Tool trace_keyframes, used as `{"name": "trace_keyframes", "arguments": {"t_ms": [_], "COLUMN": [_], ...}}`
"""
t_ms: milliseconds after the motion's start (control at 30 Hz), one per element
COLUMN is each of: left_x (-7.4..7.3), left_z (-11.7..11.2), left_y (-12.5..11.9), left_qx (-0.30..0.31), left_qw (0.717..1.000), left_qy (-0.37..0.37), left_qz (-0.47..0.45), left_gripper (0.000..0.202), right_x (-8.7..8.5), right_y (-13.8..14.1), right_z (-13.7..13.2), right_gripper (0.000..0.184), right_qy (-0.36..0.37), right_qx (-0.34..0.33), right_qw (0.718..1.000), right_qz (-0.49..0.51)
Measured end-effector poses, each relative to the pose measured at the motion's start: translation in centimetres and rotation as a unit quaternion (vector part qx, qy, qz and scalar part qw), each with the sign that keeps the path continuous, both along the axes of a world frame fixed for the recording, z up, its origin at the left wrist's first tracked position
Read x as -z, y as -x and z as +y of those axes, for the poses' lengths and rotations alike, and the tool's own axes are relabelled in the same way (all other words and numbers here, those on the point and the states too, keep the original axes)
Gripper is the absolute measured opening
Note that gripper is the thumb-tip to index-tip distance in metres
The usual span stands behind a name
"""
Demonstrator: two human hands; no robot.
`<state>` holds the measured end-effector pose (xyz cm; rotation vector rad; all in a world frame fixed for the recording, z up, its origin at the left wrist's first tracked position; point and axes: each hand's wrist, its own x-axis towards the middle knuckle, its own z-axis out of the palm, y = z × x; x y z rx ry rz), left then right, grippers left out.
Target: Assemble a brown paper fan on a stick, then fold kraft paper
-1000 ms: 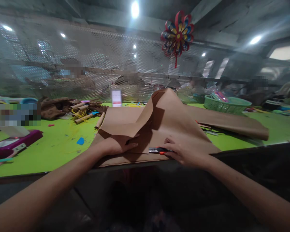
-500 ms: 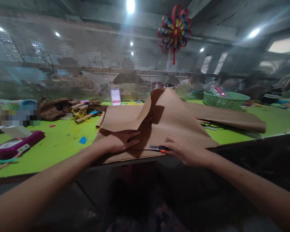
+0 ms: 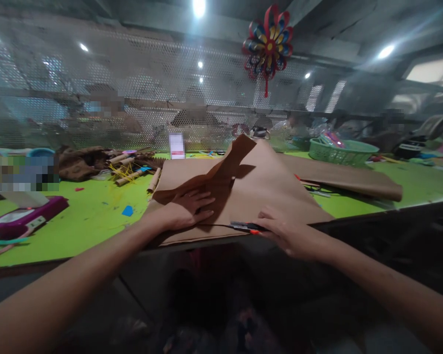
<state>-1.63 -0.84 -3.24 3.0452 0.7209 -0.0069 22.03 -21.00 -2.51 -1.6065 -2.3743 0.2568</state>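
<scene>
A large sheet of brown kraft paper (image 3: 266, 182) lies folded over on the green table (image 3: 88, 221), its upper flap partly lifted at the back. My left hand (image 3: 188, 209) rests flat on the paper with fingers spread, pressing it down. My right hand (image 3: 284, 231) is closed round a utility knife (image 3: 245, 226) with a black and orange body, laid along the paper near the table's front edge. The blade end points left toward my left hand.
Rolled paper tubes and yellow scraps (image 3: 129, 172) lie at the back left, with a purple box (image 3: 18, 221) at the far left. A green basket (image 3: 341, 151) stands back right beside another brown paper sheet (image 3: 354, 179). A perforated screen (image 3: 133, 98) backs the table; people sit behind it.
The raised paper flap has dropped lower and flatter. My left hand slid up and spread flat on the sheet. My right hand with the knife has moved slightly right along the front edge.
</scene>
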Motion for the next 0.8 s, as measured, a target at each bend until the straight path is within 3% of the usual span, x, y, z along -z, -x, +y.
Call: {"name": "trace_keyframes", "arguments": {"t_ms": [300, 633, 800], "left_x": [0.1, 0.3, -0.4], "left_z": [-0.1, 0.3, -0.4], "left_y": [0.3, 0.2, 0.2], "left_qx": [0.025, 0.016, 0.005], "left_qw": [0.999, 0.999, 1.0], "left_qy": [-0.029, -0.037, -0.015], "left_qz": [-0.003, -0.007, 0.014], "left_gripper": [0.055, 0.053, 0.052], "right_x": [0.2, -0.4, -0.2], "right_y": [1.6, 1.4, 2.0], "right_z": [2.7, 0.9, 2.1], "right_gripper": [0.023, 0.025, 0.025], "right_qy": [-0.031, -0.008, -0.022], "right_qx": [-0.019, -0.01, -0.013], "right_qw": [0.999, 1.0, 1.0], "right_qz": [-0.019, 0.005, -0.003]}}
